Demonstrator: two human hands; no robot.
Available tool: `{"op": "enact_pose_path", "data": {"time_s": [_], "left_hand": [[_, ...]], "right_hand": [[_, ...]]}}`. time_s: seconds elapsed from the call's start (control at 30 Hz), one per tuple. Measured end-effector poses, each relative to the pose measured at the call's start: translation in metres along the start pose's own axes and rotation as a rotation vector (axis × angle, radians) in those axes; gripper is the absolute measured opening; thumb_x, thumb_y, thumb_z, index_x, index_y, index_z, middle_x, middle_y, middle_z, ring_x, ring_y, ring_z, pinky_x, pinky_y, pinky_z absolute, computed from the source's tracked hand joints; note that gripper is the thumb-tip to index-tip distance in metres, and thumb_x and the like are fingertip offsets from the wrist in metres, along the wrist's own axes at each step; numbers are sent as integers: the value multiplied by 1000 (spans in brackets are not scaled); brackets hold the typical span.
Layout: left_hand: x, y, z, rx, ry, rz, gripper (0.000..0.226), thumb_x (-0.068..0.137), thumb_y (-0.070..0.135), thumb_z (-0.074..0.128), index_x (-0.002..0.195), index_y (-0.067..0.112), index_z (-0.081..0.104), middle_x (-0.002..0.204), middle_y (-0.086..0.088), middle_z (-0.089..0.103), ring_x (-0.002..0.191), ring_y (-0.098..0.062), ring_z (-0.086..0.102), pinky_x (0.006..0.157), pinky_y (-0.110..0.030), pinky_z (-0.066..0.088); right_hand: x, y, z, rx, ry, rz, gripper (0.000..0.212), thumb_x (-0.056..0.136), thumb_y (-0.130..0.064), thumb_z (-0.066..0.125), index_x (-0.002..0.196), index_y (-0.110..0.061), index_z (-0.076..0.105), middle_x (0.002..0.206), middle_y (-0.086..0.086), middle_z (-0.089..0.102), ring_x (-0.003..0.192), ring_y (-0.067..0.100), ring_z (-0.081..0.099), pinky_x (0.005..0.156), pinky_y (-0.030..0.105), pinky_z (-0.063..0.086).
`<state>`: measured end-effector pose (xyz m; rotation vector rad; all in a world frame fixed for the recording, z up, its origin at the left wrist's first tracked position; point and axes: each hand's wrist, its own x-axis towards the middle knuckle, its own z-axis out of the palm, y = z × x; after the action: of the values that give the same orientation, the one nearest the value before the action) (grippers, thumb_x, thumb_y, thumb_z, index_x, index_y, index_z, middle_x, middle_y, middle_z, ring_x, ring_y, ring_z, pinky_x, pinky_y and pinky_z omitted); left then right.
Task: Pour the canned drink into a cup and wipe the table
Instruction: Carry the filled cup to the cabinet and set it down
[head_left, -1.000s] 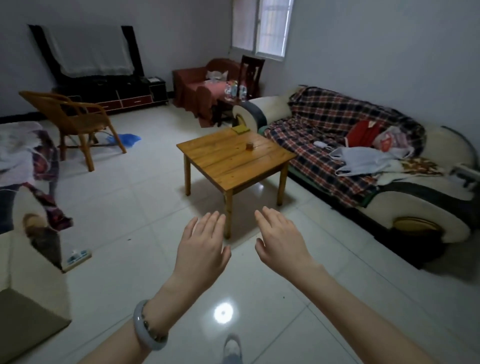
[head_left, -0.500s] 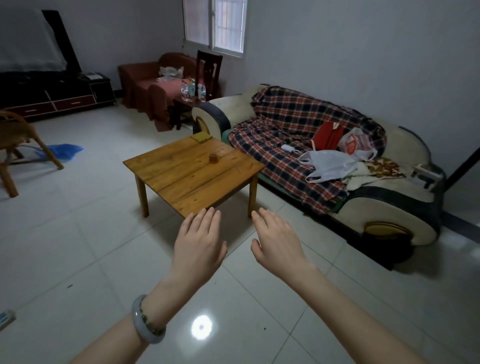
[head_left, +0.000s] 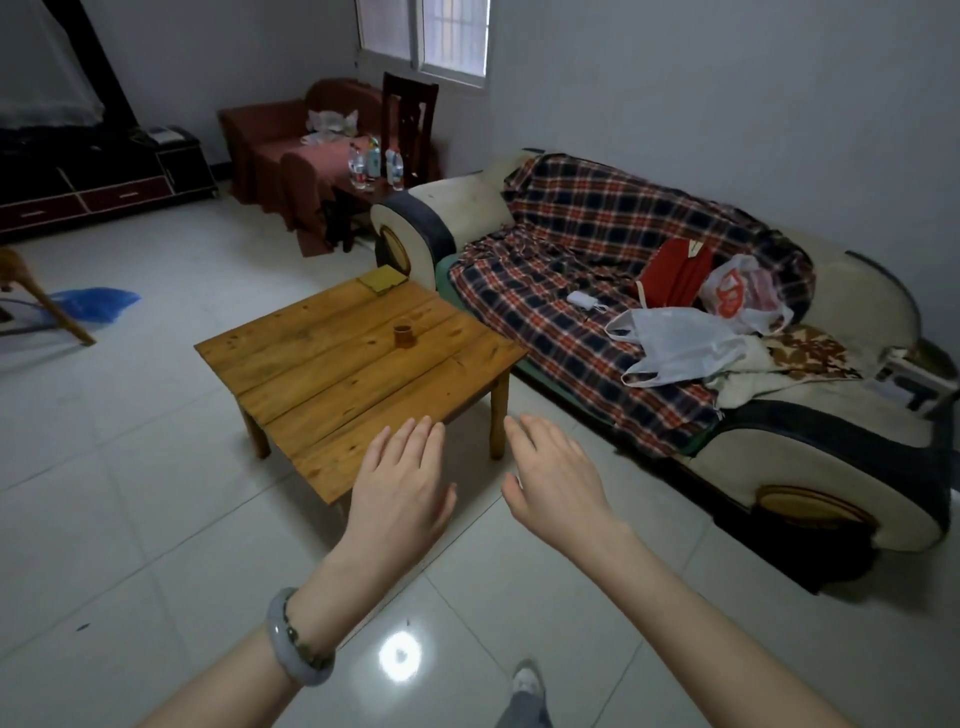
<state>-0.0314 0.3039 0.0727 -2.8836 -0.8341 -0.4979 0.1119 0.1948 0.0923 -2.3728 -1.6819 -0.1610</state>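
A low wooden table (head_left: 332, 374) stands on the tiled floor ahead of me. Near its middle sits a small brown cup (head_left: 402, 334), upright. A flat yellow-green cloth (head_left: 382, 279) lies on the table's far corner. My left hand (head_left: 400, 483) and my right hand (head_left: 556, 475) are stretched out side by side in front of me, palms down, fingers straight, holding nothing. Both hover at the table's near corner, well short of the cup. No can is visible.
A sofa (head_left: 831, 467) with a plaid blanket (head_left: 597, 249) runs along the right, carrying plastic bags (head_left: 675, 343) and a red bag (head_left: 675, 273). Bottles (head_left: 371, 166) stand on a red-covered table at the back. A wooden chair leg (head_left: 47, 306) and blue bag (head_left: 93, 304) are left.
The view has swung right and moved closer to the table, which now looks larger. My hands stay open and held out in the same pose.
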Motion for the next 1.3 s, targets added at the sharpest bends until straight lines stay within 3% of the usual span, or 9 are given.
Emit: {"op": "enact_pose_path", "data": {"time_s": [0.33, 0.47, 0.97, 1.3], "left_hand": [[154, 16, 62, 52, -31, -161, 64, 75, 39, 71, 124, 2, 56, 124, -16, 61, 116, -29, 58, 100, -45, 42], [190, 10, 82, 61, -46, -214, 63, 74, 37, 71, 124, 1, 57, 123, -17, 61, 115, -29, 59, 99, -46, 42], [356, -109, 169, 31, -61, -399, 63, 74, 36, 71, 124, 1, 56, 124, -16, 60, 115, -29, 57, 100, -46, 42], [429, -194, 219, -21, -170, -493, 63, 77, 39, 67, 128, 3, 53, 128, -14, 58, 119, -29, 54, 104, -45, 38]], "right_hand": [[145, 127, 19, 16, -18, -161, 55, 81, -18, 61, 132, -1, 47, 130, 15, 54, 123, 29, 50, 100, 37, 41], [190, 152, 33, 42, -29, -214, 54, 84, -18, 59, 134, -2, 45, 133, 16, 52, 126, 29, 47, 103, 37, 39], [420, 181, 111, 95, -51, -321, 55, 74, -16, 70, 124, 0, 54, 120, 16, 60, 113, 30, 57, 89, 37, 50], [549, 170, 163, 147, -193, -375, 55, 86, -20, 60, 135, -3, 44, 135, 16, 50, 126, 28, 46, 102, 38, 39]]}}
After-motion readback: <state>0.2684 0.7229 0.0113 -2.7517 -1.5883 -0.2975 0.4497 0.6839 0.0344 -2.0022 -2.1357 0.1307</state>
